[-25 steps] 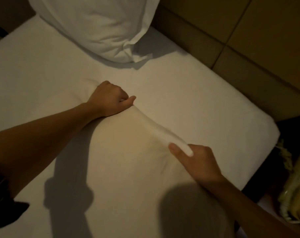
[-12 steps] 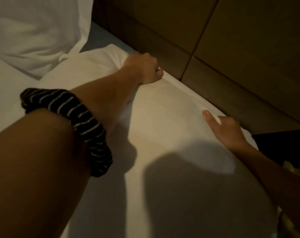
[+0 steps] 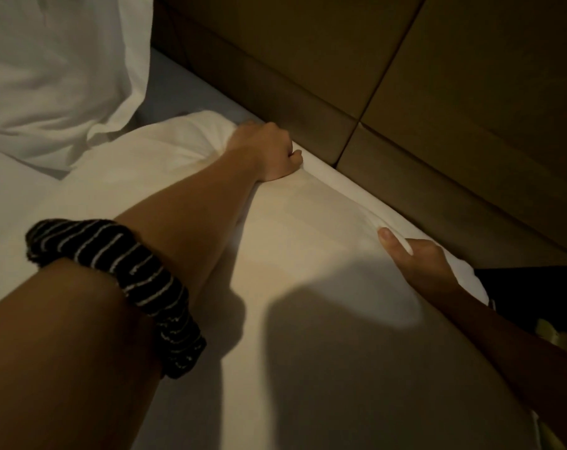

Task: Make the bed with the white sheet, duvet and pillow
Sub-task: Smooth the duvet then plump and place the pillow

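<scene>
Brown padded wall panels (image 3: 438, 92) run along the far side of the bed (image 3: 178, 102), and the light is dim and warm. A white sheet (image 3: 308, 238) lies over the bed, its far edge drawn up against the base of the panels.

The left hand (image 3: 269, 151) is a closed fist at that edge. Its fingers (image 3: 288, 152) are curled tight round a bunch of the white sheet, knuckles towards the wall, and the cloth puffs up in a soft mound just behind them on the pillow side. From these fingers a raised fold of sheet runs along the wall line to the right hand (image 3: 418, 261). There the thumb (image 3: 389, 241) lies flat on top of the fold. The other fingers are tucked beneath the cloth and hidden, so the hand pinches the sheet between thumb and fingers. Between the two hands the sheet is smooth, with faint creases fanning out from the left fingers.

The pillow (image 3: 55, 76), white and rumpled, sits well to the left of the left fingers, one loose corner hanging down towards the sheet's mound without clearly touching it. A black sleeve (image 3: 113, 271) with thin white stripes is pushed up the left arm, near the camera. Beyond the right fingers, past the bed's corner, is a dark gap (image 3: 535, 293), and below it something pale yellow (image 3: 548, 336) too dim to make out.
</scene>
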Demonstrator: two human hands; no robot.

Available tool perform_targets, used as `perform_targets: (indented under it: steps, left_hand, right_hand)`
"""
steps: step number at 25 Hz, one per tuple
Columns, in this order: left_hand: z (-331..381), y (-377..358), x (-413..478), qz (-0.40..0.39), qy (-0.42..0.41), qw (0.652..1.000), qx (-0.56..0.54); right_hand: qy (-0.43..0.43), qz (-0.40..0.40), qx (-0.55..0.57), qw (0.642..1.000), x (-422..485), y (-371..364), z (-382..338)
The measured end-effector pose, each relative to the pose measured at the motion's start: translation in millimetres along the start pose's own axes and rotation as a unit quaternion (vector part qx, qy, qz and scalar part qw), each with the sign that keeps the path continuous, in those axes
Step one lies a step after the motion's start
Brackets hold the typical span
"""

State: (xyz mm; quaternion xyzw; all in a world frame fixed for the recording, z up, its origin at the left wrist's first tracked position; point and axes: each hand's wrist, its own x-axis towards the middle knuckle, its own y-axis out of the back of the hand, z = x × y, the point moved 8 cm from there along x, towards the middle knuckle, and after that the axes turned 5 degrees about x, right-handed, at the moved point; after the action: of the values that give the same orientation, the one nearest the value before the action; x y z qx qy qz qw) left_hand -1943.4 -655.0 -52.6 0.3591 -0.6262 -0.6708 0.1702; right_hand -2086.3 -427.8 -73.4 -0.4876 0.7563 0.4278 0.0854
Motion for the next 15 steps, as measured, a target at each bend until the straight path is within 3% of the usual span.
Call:
perform_targets:
  steps: [7,11,13,15]
  left_hand:
    - [-2.8,15.9,-4.4,0.023,0.037,0.999,0.003]
    - [-3.8,46.9,-42.8,0.044,0.105,0.991,-0.066]
    - [-8.3,65.1,-93.0,0.12,0.118,0.981,-0.095]
    - [-19.0,77.6,-156.4,0.183,0.128,0.97,-0.095]
  right_hand:
    - [-0.001,-0.015,-0.017,1.0,-5.8,2.2,-7.3]
    - [0.016,-0.015,-0.057,0.998,-13.3,6.5,-7.3]
    - [0.067,0.012,-0.102,0.992,-23.5,21.3,-24.4]
    - [0.182,0.07,-0.097,0.976,-53.2,31.8,-67.8]
